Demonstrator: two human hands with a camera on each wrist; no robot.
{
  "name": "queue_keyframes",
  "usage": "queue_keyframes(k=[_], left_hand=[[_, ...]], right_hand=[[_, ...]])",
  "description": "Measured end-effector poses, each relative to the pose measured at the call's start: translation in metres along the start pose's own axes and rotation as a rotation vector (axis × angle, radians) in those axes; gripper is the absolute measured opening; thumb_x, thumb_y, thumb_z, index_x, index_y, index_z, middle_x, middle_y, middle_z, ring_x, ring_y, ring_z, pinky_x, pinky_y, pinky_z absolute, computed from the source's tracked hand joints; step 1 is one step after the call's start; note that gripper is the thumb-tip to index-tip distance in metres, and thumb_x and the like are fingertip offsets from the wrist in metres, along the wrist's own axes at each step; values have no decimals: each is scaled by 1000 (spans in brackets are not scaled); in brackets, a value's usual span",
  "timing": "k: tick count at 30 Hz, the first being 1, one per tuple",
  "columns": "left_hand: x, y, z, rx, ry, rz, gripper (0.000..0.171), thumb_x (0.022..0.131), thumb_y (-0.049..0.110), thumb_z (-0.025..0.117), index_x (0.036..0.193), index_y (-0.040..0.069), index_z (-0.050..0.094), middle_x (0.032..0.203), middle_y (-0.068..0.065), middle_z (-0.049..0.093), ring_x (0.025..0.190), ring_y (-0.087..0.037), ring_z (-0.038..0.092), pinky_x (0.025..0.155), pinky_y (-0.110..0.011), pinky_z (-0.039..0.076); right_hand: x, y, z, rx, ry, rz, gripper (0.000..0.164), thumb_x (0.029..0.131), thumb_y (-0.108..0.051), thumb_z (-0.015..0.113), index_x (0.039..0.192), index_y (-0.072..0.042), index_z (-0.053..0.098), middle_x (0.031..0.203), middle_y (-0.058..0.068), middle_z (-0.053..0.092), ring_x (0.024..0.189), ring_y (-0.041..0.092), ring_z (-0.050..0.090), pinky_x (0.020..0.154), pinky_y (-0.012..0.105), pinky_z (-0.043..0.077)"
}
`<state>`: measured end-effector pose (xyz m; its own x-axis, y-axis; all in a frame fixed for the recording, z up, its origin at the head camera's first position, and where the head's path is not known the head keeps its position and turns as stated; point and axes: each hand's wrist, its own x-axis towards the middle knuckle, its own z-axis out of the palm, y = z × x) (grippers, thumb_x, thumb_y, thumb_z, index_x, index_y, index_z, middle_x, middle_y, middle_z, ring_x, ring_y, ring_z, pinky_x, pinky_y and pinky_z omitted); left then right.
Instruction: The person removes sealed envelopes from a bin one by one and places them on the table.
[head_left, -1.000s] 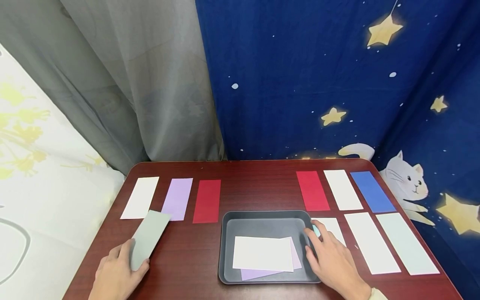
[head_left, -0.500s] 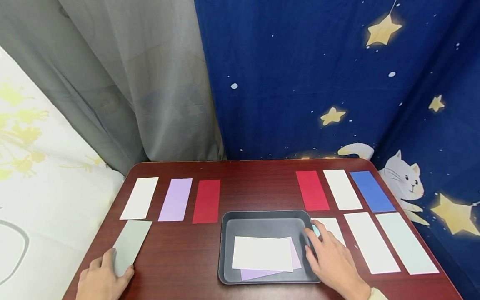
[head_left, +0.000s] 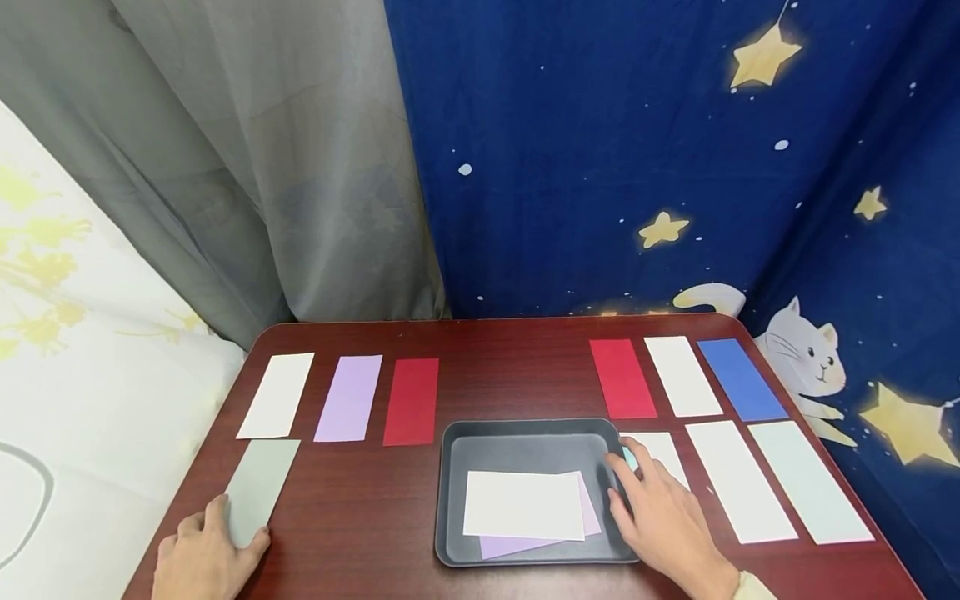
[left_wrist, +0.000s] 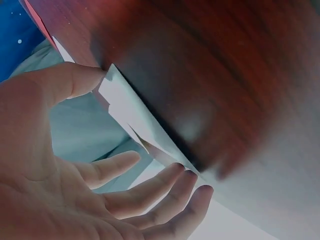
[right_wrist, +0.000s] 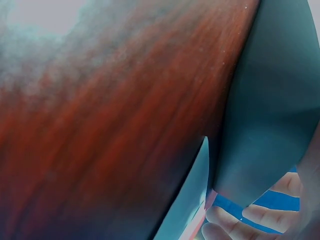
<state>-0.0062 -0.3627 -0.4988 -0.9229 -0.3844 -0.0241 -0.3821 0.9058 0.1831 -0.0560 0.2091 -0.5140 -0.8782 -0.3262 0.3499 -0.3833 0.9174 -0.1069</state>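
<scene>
Near the table's front left, my left hand (head_left: 206, 546) holds a pale grey-green card (head_left: 258, 487) by its long edges, thumb on one side and fingers on the other. The left wrist view shows the thumb (left_wrist: 82, 80) and fingertips spanning the card's width. The card lies just in front of a white card (head_left: 277, 396). My right hand (head_left: 671, 521) rests over the right rim of a dark grey tray (head_left: 517, 446), with relaxed fingers. Inside the tray a white card (head_left: 523, 506) overlaps a lilac card (head_left: 510, 547). A small teal patch (head_left: 631, 458) shows between the right fingers.
Left of the tray lie lilac (head_left: 348, 398) and red (head_left: 412, 402) cards. At the right are a red card (head_left: 623, 378), a blue card (head_left: 742, 379), a pale green card (head_left: 810, 482) and several white ones, one partly hidden by the right hand. Curtains hang behind the table.
The left hand has moved left and toward the front with the grey-green card, which was tilted across the lilac card's corner and now lies before the white card. The right hand has stayed in place.
</scene>
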Motion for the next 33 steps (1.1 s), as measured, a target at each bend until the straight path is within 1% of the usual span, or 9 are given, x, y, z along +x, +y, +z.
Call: queue_keyframes(k=[2,5,9,15,19,22,26,30,33], left_hand=[[1,3,-2,-5,0,10,82,82,47,70,134,-5,35,118,-42,41,104,-66,40,85,-68,35],[4,12,-5,-13,20,60,82,81,46,71,134,-7,37,120,-41,42,104,-67,40,82,-70,37],[5,29,-5,-24,90,175,80,79,41,74,131,-10,42,118,-41,46,100,-68,43,74,-73,39],[2,71,-3,-46,233,363,74,73,37,76,127,-5,50,110,-36,52,92,-61,51,68,-69,43],[0,106,-2,-47,285,492,72,71,37,76,127,-3,54,111,-32,56,93,-54,54,66,-64,47],[-2,131,-1,-35,300,587,71,72,37,76,127,-3,57,111,-29,58,94,-50,56,69,-60,48],[-8,161,2,-14,283,680,69,73,38,75,127,-2,58,115,-25,58,97,-46,56,74,-56,49],[-15,187,6,-20,266,763,68,75,40,74,128,1,58,117,-20,57,101,-42,56,77,-54,49],[-20,204,7,-34,265,847,67,75,40,74,128,2,58,117,-17,57,103,-38,56,79,-52,49]], right_hand=[[0,0,0,1,2,-2,46,86,-34,64,128,-16,62,139,11,46,84,21,60,55,32,46],[1,0,0,2,3,-5,46,86,-34,64,128,-16,62,139,11,46,85,22,61,55,32,47],[2,0,0,2,2,-4,46,86,-34,64,128,-15,62,139,12,46,87,24,62,56,33,47],[2,0,0,4,5,-9,46,86,-34,64,128,-15,63,138,12,47,88,25,62,57,35,48],[2,0,0,3,5,-4,46,86,-34,65,128,-16,63,138,12,47,86,23,62,56,34,47],[1,-1,0,3,6,-1,46,85,-34,65,127,-16,63,138,12,47,85,23,61,55,32,47],[1,-1,0,2,4,0,46,85,-34,65,128,-16,63,138,12,47,85,22,61,55,32,46],[0,0,0,0,0,4,46,86,-34,65,128,-16,63,138,12,46,86,23,62,57,33,48],[0,0,0,-1,-1,5,46,86,-34,65,128,-16,62,138,12,46,87,23,62,57,34,48]])
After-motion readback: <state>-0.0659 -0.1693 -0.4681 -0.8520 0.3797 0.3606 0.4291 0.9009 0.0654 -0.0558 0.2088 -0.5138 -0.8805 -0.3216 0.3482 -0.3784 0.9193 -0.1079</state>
